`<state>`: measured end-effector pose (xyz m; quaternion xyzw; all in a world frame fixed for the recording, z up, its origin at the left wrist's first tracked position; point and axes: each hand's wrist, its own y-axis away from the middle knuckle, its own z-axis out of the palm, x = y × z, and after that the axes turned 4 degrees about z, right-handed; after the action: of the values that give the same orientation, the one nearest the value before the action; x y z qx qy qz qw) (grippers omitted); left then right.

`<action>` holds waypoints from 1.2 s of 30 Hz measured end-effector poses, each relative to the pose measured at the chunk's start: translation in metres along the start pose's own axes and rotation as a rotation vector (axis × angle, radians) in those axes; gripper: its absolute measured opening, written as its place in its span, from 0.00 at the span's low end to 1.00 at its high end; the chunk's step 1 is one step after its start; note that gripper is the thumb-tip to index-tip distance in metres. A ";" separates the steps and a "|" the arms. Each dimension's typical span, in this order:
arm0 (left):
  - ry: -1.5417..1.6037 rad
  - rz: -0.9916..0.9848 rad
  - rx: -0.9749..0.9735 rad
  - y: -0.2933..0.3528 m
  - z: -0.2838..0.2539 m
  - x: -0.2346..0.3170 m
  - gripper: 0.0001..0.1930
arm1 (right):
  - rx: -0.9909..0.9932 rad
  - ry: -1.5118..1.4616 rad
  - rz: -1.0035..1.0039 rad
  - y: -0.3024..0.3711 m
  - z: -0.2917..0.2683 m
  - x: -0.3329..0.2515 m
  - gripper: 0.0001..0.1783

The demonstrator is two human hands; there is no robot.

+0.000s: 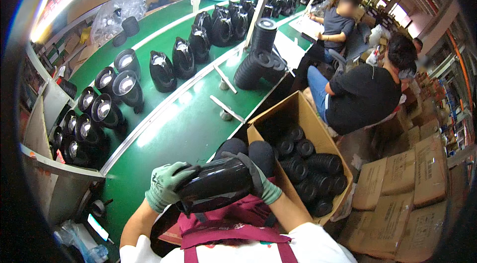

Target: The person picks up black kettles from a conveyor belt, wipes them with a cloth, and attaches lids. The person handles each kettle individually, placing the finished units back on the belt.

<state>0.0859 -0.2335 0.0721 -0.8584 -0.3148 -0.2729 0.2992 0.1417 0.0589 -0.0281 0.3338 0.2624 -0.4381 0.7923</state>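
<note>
From my remote station, saw dark print on back of grey-green knit glove with dark-coated fingers on left hand (169, 183), lettering on maroon cloth apron (226, 218), printing on stacked brown cardboard cartons (395, 178); apron letters too small for me. Glossy black rounded plastic housing (218, 184) lay sideways above lap, before green-topped bench (174, 136). Left fingers curled round its left end; matching-gloved right hand (260, 178) gripped right end, fingers partly closed, palm hidden. Housing's underside hidden; dark fisheye rim cut off bench's left end.
</note>
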 end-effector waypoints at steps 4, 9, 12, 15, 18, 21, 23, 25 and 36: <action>0.677 -0.469 0.147 0.068 0.037 -0.054 0.27 | 0.136 0.429 -0.240 0.004 0.019 -0.006 0.40; 0.847 -0.456 0.288 0.058 0.052 -0.055 0.32 | 0.233 0.154 -0.437 -0.017 -0.005 0.037 0.33; -0.162 0.086 -0.138 -0.003 -0.005 -0.014 0.25 | 0.246 -0.101 0.100 -0.014 -0.026 0.021 0.30; 0.225 -0.182 0.006 0.021 0.007 -0.016 0.29 | 0.210 0.179 0.012 0.020 0.038 -0.029 0.29; 1.216 -0.650 0.232 0.098 0.069 -0.076 0.23 | 0.205 0.497 -0.520 0.034 0.025 0.006 0.29; 0.957 -0.529 0.248 0.071 0.070 -0.061 0.25 | 0.209 0.456 -0.539 0.024 -0.004 0.020 0.28; 0.269 -0.136 0.052 0.016 0.024 -0.021 0.26 | 0.210 0.432 -0.556 0.022 -0.017 0.030 0.27; 0.142 -0.087 0.020 0.004 0.013 0.001 0.29 | 0.183 0.440 -0.495 0.020 -0.027 0.037 0.27; 0.775 -0.138 0.044 -0.004 0.066 0.028 0.36 | 0.376 0.974 -0.767 0.064 -0.080 0.013 0.33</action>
<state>0.1203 -0.1749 0.0474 -0.6619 -0.2412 -0.5896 0.3952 0.1940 0.1376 -0.0695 0.5099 0.6113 -0.5270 0.2978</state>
